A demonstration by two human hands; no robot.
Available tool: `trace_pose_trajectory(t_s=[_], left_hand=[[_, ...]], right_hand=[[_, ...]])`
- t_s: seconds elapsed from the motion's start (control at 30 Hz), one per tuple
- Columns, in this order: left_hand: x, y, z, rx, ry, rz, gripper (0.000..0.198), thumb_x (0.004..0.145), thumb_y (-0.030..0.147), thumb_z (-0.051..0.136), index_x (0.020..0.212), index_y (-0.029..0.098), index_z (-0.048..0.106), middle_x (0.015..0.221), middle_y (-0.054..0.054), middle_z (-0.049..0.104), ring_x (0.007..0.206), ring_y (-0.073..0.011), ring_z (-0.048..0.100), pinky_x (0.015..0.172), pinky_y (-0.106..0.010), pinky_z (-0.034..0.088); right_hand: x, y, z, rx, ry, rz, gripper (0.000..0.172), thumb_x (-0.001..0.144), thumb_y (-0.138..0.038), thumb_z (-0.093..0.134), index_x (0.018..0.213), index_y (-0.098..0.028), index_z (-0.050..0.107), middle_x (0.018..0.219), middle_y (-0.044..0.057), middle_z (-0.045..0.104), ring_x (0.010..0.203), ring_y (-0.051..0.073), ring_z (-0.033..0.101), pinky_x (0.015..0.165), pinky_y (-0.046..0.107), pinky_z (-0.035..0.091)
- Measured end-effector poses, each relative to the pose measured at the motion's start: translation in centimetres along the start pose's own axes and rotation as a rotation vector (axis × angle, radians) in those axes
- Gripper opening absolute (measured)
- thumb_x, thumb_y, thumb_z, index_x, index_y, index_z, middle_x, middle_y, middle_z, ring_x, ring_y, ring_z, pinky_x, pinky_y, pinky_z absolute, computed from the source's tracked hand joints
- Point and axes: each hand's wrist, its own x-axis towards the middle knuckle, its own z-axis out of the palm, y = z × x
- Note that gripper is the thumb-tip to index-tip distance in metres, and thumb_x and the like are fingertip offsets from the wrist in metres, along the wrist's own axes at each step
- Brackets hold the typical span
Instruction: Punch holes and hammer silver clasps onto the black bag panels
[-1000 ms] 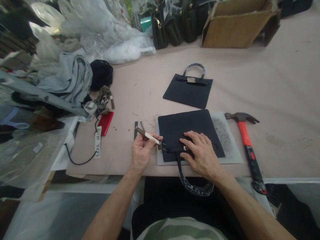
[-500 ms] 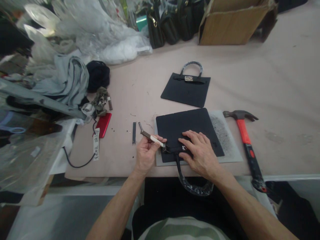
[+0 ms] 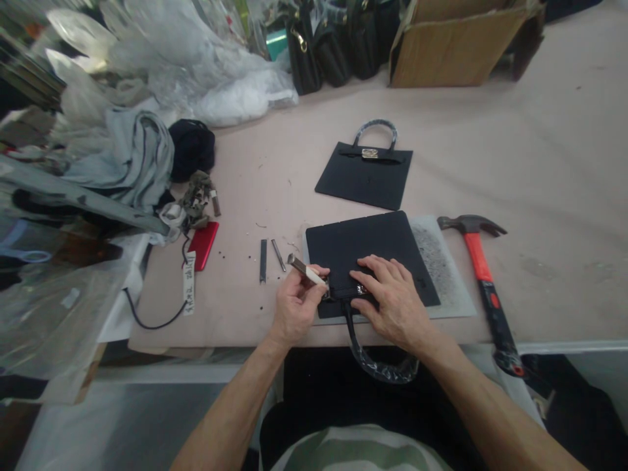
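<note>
A flat black bag panel (image 3: pixel 366 245) lies on a grey mat (image 3: pixel 444 261) at the table's front edge, its wrapped handle (image 3: pixel 380 366) hanging over the edge. My right hand (image 3: pixel 392 297) lies flat on the panel near a metal clasp, fingers spread. My left hand (image 3: pixel 297 301) is closed round a small white-handled tool (image 3: pixel 307 271), whose tip touches the panel's strap at the left of the clasp.
A red-handled hammer (image 3: pixel 483 275) lies right of the mat. A second black panel with handle (image 3: pixel 366 170) lies farther back. Two thin metal strips (image 3: pixel 269 258), a red phone (image 3: pixel 203 243), cloths, plastic bags, black handbags (image 3: pixel 333 52) and a cardboard box (image 3: pixel 456 42) surround the area.
My left hand has shifted right, bringing the tool's tip closer to the clasp. One metal strip that the tool covered now shows on the table. My right hand has stayed put.
</note>
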Motion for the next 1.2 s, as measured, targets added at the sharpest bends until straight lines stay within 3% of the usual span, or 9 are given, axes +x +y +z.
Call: trace_pose_trajectory(t_s=[0.13, 0.27, 0.63, 0.8, 1.0, 1.2], left_hand=[[0.2, -0.2, 0.1, 0.048, -0.057, -0.044, 0.018, 0.09, 0.022, 0.065, 0.106, 0.016, 0.069, 0.105, -0.008, 0.072, 0.096, -0.0188, 0.07, 0.083, -0.025, 0.056], [0.3, -0.9, -0.3, 0.012, -0.032, 0.004, 0.017, 0.09, 0.024, 0.066, 0.104, 0.015, 0.068, 0.102, -0.008, 0.072, 0.094, -0.0187, 0.07, 0.081, -0.026, 0.056], [0.9, -1.5, -1.6, 0.075, -0.162, 0.105, 0.016, 0.093, 0.024, 0.061, 0.105, 0.016, 0.067, 0.106, -0.01, 0.069, 0.098, -0.0208, 0.067, 0.086, -0.03, 0.054], [0.2, -2.0, -1.6, 0.107, -0.119, 0.19, 0.013, 0.094, 0.021, 0.061, 0.105, 0.016, 0.065, 0.108, -0.011, 0.069, 0.101, -0.0214, 0.067, 0.089, -0.033, 0.055], [-0.7, -2.4, -1.1, 0.248, -0.039, 0.397, 0.005, 0.093, 0.017, 0.059, 0.097, 0.016, 0.062, 0.105, -0.011, 0.069, 0.101, -0.021, 0.067, 0.091, -0.035, 0.055], [-1.3, -2.6, -0.6, 0.26, 0.016, 0.383, 0.009, 0.093, 0.017, 0.059, 0.101, 0.016, 0.063, 0.107, -0.011, 0.071, 0.103, -0.0209, 0.068, 0.093, -0.035, 0.056]], right_hand=[[0.0, 0.1, 0.1, -0.004, 0.006, -0.007, 0.04, 0.09, -0.035, 0.065, 0.127, -0.021, 0.064, 0.142, 0.012, 0.055, 0.135, 0.033, 0.045, 0.117, 0.054, 0.027], [0.0, 0.1, 0.1, -0.001, 0.007, -0.01, 0.041, 0.089, -0.035, 0.067, 0.128, -0.02, 0.064, 0.142, 0.012, 0.055, 0.136, 0.033, 0.045, 0.117, 0.054, 0.027], [-0.2, 0.2, 0.0, 0.029, 0.004, -0.029, 0.042, 0.087, -0.034, 0.069, 0.127, -0.021, 0.065, 0.142, 0.012, 0.054, 0.136, 0.034, 0.044, 0.117, 0.056, 0.027], [-0.4, 0.5, -0.2, 0.069, -0.004, -0.06, 0.041, 0.085, -0.03, 0.07, 0.126, -0.022, 0.066, 0.141, 0.01, 0.055, 0.136, 0.034, 0.044, 0.117, 0.056, 0.026], [-0.4, 0.5, -0.3, 0.074, -0.006, -0.067, 0.04, 0.085, -0.031, 0.069, 0.124, -0.022, 0.067, 0.14, 0.01, 0.056, 0.136, 0.034, 0.044, 0.117, 0.056, 0.026], [-0.4, 0.3, -0.3, 0.059, -0.01, -0.064, 0.041, 0.085, -0.031, 0.07, 0.124, -0.021, 0.067, 0.14, 0.011, 0.056, 0.135, 0.034, 0.045, 0.116, 0.056, 0.028]])
